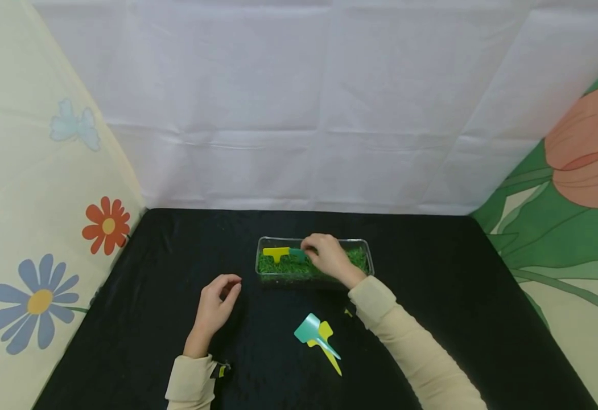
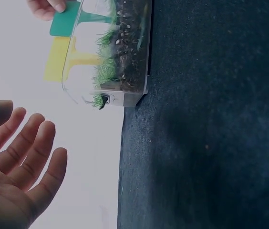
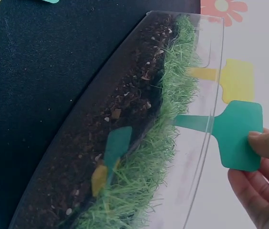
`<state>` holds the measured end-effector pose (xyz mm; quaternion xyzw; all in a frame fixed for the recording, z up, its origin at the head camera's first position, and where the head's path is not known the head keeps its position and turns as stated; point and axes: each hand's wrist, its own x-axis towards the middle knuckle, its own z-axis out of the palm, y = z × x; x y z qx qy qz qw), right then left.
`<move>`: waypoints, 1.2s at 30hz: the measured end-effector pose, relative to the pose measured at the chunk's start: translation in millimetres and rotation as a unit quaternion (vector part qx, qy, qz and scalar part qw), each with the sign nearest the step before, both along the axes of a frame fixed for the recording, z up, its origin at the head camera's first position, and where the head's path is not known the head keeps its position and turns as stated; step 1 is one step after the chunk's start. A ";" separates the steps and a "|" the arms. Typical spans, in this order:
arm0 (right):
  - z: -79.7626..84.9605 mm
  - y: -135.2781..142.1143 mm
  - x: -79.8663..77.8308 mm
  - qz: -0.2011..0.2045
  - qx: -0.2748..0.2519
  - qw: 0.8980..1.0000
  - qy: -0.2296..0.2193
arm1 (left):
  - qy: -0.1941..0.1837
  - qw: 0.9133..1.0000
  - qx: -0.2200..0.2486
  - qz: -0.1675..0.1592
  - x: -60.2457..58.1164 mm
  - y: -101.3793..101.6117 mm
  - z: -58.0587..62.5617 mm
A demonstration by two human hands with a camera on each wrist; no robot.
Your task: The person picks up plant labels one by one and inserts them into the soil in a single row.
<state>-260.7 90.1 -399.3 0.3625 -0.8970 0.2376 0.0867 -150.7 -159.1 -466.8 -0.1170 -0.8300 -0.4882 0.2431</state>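
Observation:
My right hand reaches over a clear plastic box of soil and green grass. Thumb and fingers pinch the broad head of a green T-shaped plant label, whose stem stands in the grass. Beside it a yellow plant label stands upright in the same grass. My left hand hovers to the near left of the box, fingers loosely bent and holding nothing; in the left wrist view its fingers are spread apart from the box.
On the black cloth in front of the box lie a green label and a yellow label, crossed over each other. A white sheet hangs behind the table, with flower-printed cloth at the sides.

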 end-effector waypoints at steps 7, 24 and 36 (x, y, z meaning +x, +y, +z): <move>-2.4 -1.6 -1.3 -0.001 0.006 1.000 -0.005 | -0.005 1.000 0.002 0.000 0.6 -0.2 0.1; -3.6 -6.1 -3.5 -0.012 0.001 1.000 -0.013 | -0.002 1.000 -0.002 0.000 1.8 1.2 -1.5; -7.7 -6.1 -1.9 -0.030 0.019 0.999 0.005 | -0.010 1.000 -0.005 -0.002 2.1 2.0 -5.0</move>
